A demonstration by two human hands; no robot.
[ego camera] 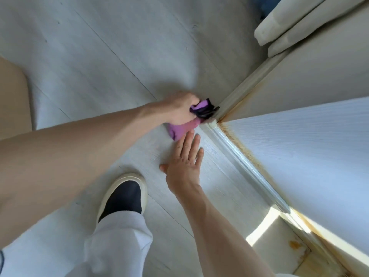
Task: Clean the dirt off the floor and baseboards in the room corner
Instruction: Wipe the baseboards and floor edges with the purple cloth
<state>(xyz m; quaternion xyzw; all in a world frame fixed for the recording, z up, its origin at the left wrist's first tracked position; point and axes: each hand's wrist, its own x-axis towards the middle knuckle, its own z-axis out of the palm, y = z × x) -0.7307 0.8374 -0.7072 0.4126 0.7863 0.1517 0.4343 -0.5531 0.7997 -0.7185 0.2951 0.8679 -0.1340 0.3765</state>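
My left hand (179, 108) grips a purple and black cloth (182, 128) and holds it against the pale wood floor (99, 56) right at the room corner (214, 121). The black part of the cloth touches the foot of the baseboard (245, 84) that runs up and to the right. My right hand (184, 162) lies flat on the floor just below the cloth, fingers straight and pointing at the corner. A second baseboard (249, 168) runs down to the right, with brownish stains along its top edge.
My foot in a black shoe with a cream sole (123, 196) stands on the floor under my arms, with a white trouser leg below. Cream curtains (295, 23) hang at the upper right. A tan object (12, 100) sits at the left edge. Sunlight falls on a stained spot (279, 236).
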